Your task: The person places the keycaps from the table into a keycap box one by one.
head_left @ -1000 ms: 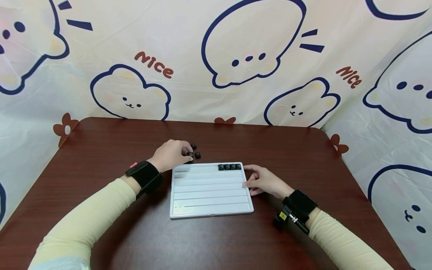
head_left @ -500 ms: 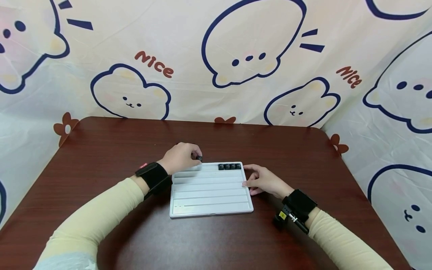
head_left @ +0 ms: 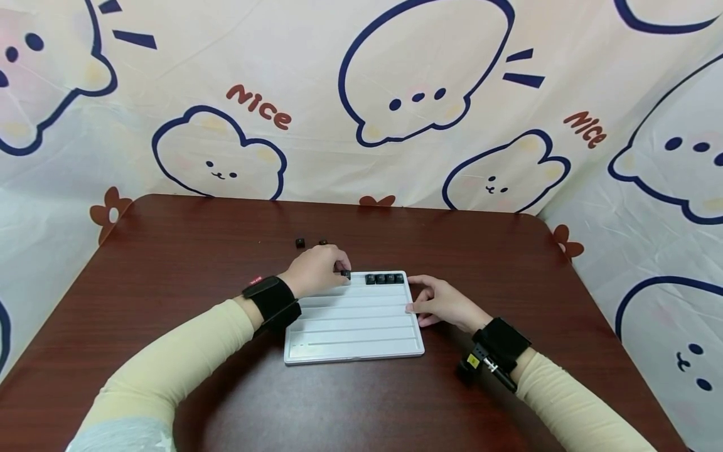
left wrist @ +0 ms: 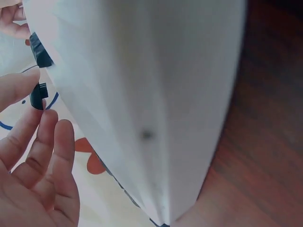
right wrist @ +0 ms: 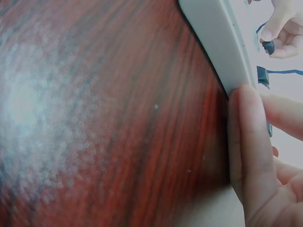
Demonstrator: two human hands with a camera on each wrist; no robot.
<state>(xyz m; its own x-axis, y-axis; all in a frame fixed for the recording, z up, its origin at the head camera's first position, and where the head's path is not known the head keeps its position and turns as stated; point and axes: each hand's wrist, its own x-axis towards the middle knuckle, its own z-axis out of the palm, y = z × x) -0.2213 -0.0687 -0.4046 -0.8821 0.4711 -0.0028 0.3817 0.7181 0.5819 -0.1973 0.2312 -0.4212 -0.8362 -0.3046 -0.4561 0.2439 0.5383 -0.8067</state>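
A white ridged tray point(head_left: 353, 326) lies flat on the table. Several black keycaps point(head_left: 384, 279) sit in a row at its far right corner. My left hand point(head_left: 319, 270) pinches another black keycap point(head_left: 346, 275) between thumb and fingertips over the tray's far edge, left of that row. The left wrist view shows the held keycap point(left wrist: 36, 96) side-on with its stem. My right hand point(head_left: 446, 306) holds the tray's right edge, thumb near the rim. In the right wrist view, a finger point(right wrist: 251, 123) touches the tray's side point(right wrist: 218, 42).
Two loose black keycaps lie beyond the tray: one keycap point(head_left: 300, 243) in full view, another keycap point(head_left: 322, 242) partly behind my left hand. The dark brown table point(head_left: 282, 414) reaches back to a cartoon-printed curtain point(head_left: 316, 169).
My left hand has taken a keycap from the loose group behind the tray and moved it right, over the far edge. My right hand and the tray have stayed put.
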